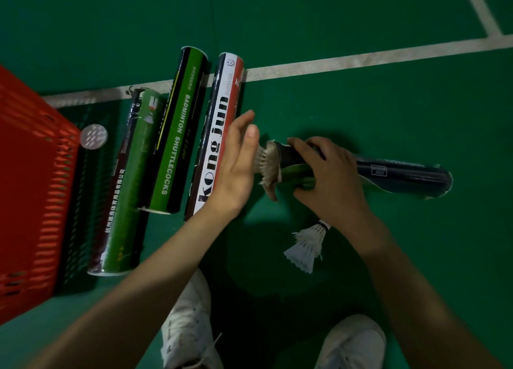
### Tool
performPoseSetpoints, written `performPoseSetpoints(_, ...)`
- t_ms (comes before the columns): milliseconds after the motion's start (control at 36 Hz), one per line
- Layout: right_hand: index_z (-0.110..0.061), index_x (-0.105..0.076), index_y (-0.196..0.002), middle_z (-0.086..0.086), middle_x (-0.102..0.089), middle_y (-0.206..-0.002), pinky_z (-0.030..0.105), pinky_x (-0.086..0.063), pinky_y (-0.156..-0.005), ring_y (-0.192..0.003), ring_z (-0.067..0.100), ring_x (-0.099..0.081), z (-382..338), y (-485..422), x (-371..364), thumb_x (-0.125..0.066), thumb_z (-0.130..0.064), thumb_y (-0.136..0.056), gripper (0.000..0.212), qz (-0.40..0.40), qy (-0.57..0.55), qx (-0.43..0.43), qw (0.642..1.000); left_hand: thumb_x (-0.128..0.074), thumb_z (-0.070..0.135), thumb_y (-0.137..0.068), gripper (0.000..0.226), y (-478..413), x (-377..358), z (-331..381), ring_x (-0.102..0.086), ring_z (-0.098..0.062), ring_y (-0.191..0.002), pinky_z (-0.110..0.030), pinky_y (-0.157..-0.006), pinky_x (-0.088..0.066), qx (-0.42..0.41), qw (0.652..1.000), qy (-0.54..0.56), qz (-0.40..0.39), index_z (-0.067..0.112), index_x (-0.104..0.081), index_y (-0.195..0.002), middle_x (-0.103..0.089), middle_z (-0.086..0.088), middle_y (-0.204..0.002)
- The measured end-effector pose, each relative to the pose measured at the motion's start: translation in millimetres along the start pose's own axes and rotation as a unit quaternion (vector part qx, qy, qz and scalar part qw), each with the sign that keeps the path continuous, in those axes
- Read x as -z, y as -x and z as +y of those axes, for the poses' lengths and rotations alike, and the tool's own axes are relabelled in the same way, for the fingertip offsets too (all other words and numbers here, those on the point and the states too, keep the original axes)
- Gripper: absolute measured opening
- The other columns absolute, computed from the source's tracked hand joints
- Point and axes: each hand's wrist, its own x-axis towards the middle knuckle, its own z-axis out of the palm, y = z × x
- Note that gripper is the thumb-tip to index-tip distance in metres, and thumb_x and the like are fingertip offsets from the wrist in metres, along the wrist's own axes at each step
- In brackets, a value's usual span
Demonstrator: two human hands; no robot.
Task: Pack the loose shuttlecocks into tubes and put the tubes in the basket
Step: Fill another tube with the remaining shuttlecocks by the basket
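My right hand [330,179] grips a dark blue and green tube [402,175] lying on the floor, its open end pointing left. White shuttlecock feathers [268,163] stick out of that open end. My left hand [236,163] is flat with fingers apart, its palm pressed against the feathers. A loose stack of white shuttlecocks [306,245] lies on the floor just below my right wrist. Three more tubes lie side by side to the left: a white, red and navy one [215,135], a green and black one [177,135], and a green and maroon one [125,185].
A red slatted plastic basket [30,179] stands at the far left. A round silvery tube lid [93,136] lies beside it. White court lines [361,60] cross the green floor behind the tubes. My two white shoes [188,321] are at the bottom.
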Motion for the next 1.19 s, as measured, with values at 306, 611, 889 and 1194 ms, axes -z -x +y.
performPoseSetpoints(306, -0.023, -0.044, -0.139, 0.013, -0.049, -0.127, 0.046, -0.029, -0.1, -0.12, 0.034, -0.046, -12, -16, -5, -0.074, -0.018, -0.067, 0.078, 0.005, -0.008, -0.002, 1.0, -0.023, 0.04, -0.1, 0.046, 6, -20, 8, -0.029, 0.008, -0.131, -0.009, -0.108, -0.022, -0.003, 0.999, 0.016, -0.036, 0.025, -0.026, -0.144, -0.032, 0.012, -0.148)
performPoseSetpoints(611, -0.031, -0.03, -0.146, 0.009, -0.04, -0.137, 0.044, -0.025, -0.106, -0.127, 0.03, -0.037, 14, -34, -12, -0.069, -0.023, -0.077, 0.079, -0.071, 0.037, -0.025, 0.997, -0.031, 0.064, -0.082, 0.075, -15, -38, -10, -0.027, -0.011, -0.138, -0.034, -0.116, -0.021, 0.119, 0.991, 0.06, 0.009, 0.02, -0.028, -0.143, -0.029, -0.003, -0.15)
performPoseSetpoints(889, -0.028, -0.025, -0.146, 0.012, -0.034, -0.141, 0.051, -0.019, -0.112, -0.129, 0.033, -0.034, 48, -48, -26, -0.066, -0.022, -0.079, 0.079, -0.152, 0.061, -0.073, 0.984, -0.072, 0.05, -0.074, 0.072, 44, -63, -78, -0.039, -0.023, -0.114, -0.028, -0.095, -0.035, 0.192, 0.913, -0.326, -0.153, 0.01, -0.041, -0.125, -0.035, -0.005, -0.116)
performPoseSetpoints(1194, -0.028, -0.025, -0.146, 0.011, -0.036, -0.141, 0.051, -0.019, -0.113, -0.13, 0.032, -0.034, 50, -48, -33, -0.068, -0.02, -0.077, 0.082, -0.143, 0.063, -0.06, 0.986, -0.067, 0.05, -0.075, 0.065, 50, -75, -97, -0.039, -0.031, -0.117, -0.039, -0.096, -0.038, 0.126, 0.799, -0.519, -0.277, 0.009, -0.049, -0.122, -0.044, -0.013, -0.123)
